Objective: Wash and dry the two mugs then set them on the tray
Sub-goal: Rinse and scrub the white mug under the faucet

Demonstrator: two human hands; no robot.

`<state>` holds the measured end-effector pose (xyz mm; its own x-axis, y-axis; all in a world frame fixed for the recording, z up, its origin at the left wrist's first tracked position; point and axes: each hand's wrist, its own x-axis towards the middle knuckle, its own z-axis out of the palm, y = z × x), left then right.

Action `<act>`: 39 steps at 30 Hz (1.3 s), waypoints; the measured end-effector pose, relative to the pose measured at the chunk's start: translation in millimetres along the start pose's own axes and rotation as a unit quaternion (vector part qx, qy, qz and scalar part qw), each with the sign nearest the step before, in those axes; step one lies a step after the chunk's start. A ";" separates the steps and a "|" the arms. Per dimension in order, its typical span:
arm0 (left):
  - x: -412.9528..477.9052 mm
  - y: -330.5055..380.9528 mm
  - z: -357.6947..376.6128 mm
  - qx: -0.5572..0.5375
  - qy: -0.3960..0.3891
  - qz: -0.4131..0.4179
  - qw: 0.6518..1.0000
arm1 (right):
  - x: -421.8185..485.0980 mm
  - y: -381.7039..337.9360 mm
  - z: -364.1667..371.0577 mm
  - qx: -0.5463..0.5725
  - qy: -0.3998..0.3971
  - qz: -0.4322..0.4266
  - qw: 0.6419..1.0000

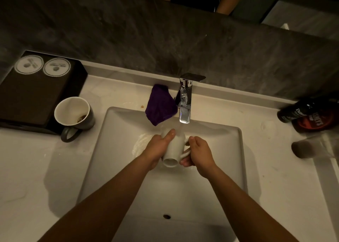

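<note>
A white mug (175, 146) lies on its side over the white sink (117, 131), its mouth turned away under the running water from the chrome tap (185, 102). My left hand (159, 147) grips the mug's body, thumb on top. My right hand (199, 152) holds its handle from the right. A second mug (74, 114), grey outside and white inside with brown dregs, stands upright on the counter left of the sink, touching the dark tray (33, 98). Two round paper coasters (57, 67) lie on the tray's far end.
A purple cloth (160, 105) hangs over the sink's back rim, just left of the tap. Dark bottles (310, 111) lie at the counter's right edge, with a blurred dark object (304, 148) below them. A dark stone wall rises behind the counter.
</note>
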<state>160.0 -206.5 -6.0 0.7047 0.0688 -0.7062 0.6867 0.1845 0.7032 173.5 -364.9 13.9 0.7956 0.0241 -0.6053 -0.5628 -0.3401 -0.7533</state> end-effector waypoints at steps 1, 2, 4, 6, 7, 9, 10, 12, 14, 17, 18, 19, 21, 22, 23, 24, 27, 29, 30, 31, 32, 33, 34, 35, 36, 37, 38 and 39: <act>-1.0 -4.0 0.2 0.009 0.024 -0.010 1.000 | -1.0 0.3 3.1 0.015 -0.007 0.023 1.000; -2.3 -7.3 -0.4 0.020 0.043 -0.024 0.999 | -2.3 0.9 5.8 0.024 -0.016 0.048 0.998; -5.5 -11.1 -3.6 0.039 0.058 -0.055 0.996 | -4.8 3.1 9.5 0.042 -0.042 0.098 0.993; -9.5 -13.4 -9.6 0.052 0.057 -0.073 0.994 | -6.8 4.9 10.9 0.060 -0.071 0.137 0.986; -11.4 -14.6 -13.1 0.057 0.056 -0.078 0.994 | -7.9 5.2 11.2 0.062 -0.083 0.150 0.983; -14.6 -16.6 -20.4 0.060 0.055 -0.088 0.993 | -9.7 4.5 11.9 0.062 -0.102 0.166 0.979; -16.0 -17.5 -23.9 0.060 0.054 -0.094 0.992 | -10.8 4.0 12.9 0.064 -0.107 0.172 0.977; -18.4 -19.2 -31.1 0.061 0.053 -0.099 0.992 | -13.2 2.6 15.0 0.053 -0.113 0.178 0.976; -21.5 -19.8 -39.1 0.058 0.055 -0.094 0.992 | -15.5 0.7 16.8 0.021 -0.120 0.175 0.977; -28.2 -19.4 -52.1 0.041 0.056 -0.075 0.995 | -18.0 -1.8 20.1 0.029 -0.130 0.161 0.978; -30.9 -19.2 -57.3 0.035 0.053 -0.060 0.996 | -19.4 -2.8 21.2 0.031 -0.134 0.149 0.979; -33.6 -19.5 -63.6 0.037 0.046 -0.037 0.998 | -21.2 -3.4 22.6 0.028 -0.136 0.129 0.982; -40.7 -19.8 -76.6 0.048 0.020 0.021 0.998 | -25.1 -3.8 25.1 0.008 -0.132 0.064 0.989; -45.3 -19.7 -83.5 0.044 0.008 0.046 0.998 | -27.4 -3.7 26.5 -0.009 -0.129 0.022 0.991; -50.6 -19.3 -90.0 0.037 0.000 0.065 0.997 | -29.7 -3.8 28.0 -0.029 -0.125 -0.021 0.992; -56.2 -18.6 -96.1 0.032 -0.009 0.080 0.996 | -32.0 -3.7 29.8 -0.053 -0.117 -0.062 0.990; -68.1 -15.9 -111.0 0.042 -0.027 0.120 0.992 | -38.6 -2.1 36.4 -0.146 -0.084 -0.167 0.971; -74.6 -14.1 -117.7 0.055 -0.025 0.149 0.987 | -42.9 -1.4 40.9 -0.210 -0.060 -0.243 0.945; -77.6 -13.8 -119.6 0.062 -0.019 0.166 0.984 | -44.5 -1.6 43.4 -0.241 -0.046 -0.284 0.927; -80.7 -14.1 -121.6 0.068 -0.005 0.178 0.982 | -45.6 -1.9 46.1 -0.264 -0.031 -0.319 0.910; -84.0 -14.7 -123.1 0.066 0.017 0.187 0.980 | -46.3 -2.7 48.8 -0.277 -0.016 -0.348 0.895; -86.7 -15.9 -125.0 0.056 0.045 0.195 0.978 | -46.8 -4.2 52.0 -0.285 0.000 -0.370 0.884; -89.5 -16.8 -127.7 0.037 0.075 0.199 0.976 | -47.2 -6.3 55.9 -0.288 0.015 -0.386 0.876; -93.1 -16.3 -131.1 0.017 0.107 0.198 0.974 | -47.2 -8.9 60.4 -0.288 0.030 -0.397 0.871; -97.3 -14.7 -135.2 0.003 0.142 0.194 0.971 | -46.4 -12.0 65.2 -0.286 0.046 -0.408 0.866; -101.4 -13.9 -140.2 0.005 0.181 0.191 0.965 | -45.1 -15.5 69.9 -0.283 0.063 -0.419 0.860; -104.7 -14.3 -145.8 0.019 0.223 0.192 0.956 | -43.0 -19.7 75.2 -0.278 0.080 -0.426 0.857; -107.6 -16.2 -152.4 0.040 0.267 0.195 0.943 | -40.0 -24.7 80.2 -0.271 0.094 -0.430 0.856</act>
<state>45.8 -67.5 46.0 0.7302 0.6046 -0.3182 0.4202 -0.0301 0.9069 137.6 -282.1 36.1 0.9147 0.3495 0.2029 0.3940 -0.6598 -0.6398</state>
